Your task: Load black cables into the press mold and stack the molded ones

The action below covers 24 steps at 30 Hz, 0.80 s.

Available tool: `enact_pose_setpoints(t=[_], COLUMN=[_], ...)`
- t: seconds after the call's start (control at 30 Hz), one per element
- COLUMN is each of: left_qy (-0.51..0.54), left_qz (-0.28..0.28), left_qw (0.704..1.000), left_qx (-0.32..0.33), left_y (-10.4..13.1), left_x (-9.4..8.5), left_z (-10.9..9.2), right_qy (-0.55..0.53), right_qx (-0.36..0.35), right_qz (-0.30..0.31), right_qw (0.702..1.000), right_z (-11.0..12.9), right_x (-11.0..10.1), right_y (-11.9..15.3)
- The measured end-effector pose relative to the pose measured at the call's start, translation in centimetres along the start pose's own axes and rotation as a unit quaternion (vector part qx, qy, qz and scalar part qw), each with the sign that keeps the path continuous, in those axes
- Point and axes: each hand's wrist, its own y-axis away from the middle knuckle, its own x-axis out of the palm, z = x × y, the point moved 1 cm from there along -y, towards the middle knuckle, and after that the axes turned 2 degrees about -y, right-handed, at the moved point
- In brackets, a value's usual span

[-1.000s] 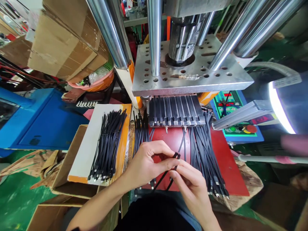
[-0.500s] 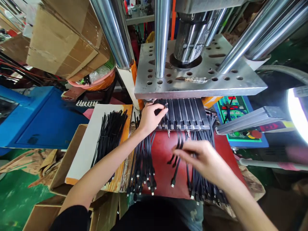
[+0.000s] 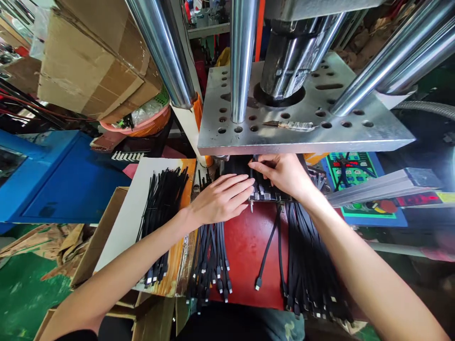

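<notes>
Below the steel press plate, a black slotted mould block (image 3: pixel 275 195) is largely covered by both hands. My left hand (image 3: pixel 225 196) lies palm down with stretched fingers across the block's left front edge. Thumb and fingers of my right hand (image 3: pixel 284 173) pinch a black cable end over the block, partly hidden by the fingers. Black cables with light metal plugs hang in a left bunch (image 3: pixel 215 258) and a thicker right bunch (image 3: pixel 309 265). Between them, a single cable (image 3: pixel 266 255) runs down over the red surface (image 3: pixel 245 251).
A perforated steel plate (image 3: pixel 220 139) carrying a knife (image 3: pixel 291 125) overhangs my hands, with steel columns (image 3: pixel 243 61) around. More cables (image 3: pixel 163 203) lie on a white board (image 3: pixel 122 222) at left. A control panel (image 3: pixel 369 208) and metal bar (image 3: pixel 387 184) stand at right.
My right hand has moved up from the hanging cables to the mould block and no longer holds the loose cables. My left hand has come down and flattened from a pinch.
</notes>
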Motion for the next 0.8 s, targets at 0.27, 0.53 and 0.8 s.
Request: enact_pose_setpoints(t=[0.27,0.53,0.8], left_qy=[-0.045,-0.004,0.019], left_qz=[0.065,0.054,0.026], left_qw=[0.995,0.992,0.991], left_qx=[-0.065,-0.117,-0.129], left_y=[-1.1,-1.0,-0.9], left_x=[0.3,0.4,0.3], left_z=[-2.3,-3.7,-3.7], right_qy=[-0.109,-0.138,-0.130], right_qx=[0.052,0.040,0.061], right_qz=[-0.038,-0.063,-0.005], right_qw=[0.992,0.988,0.990], right_z=[-0.7,-0.8,-0.1], right_x=[0.3,0.6,-0.2], right_y=[0.6,1.8,0.9])
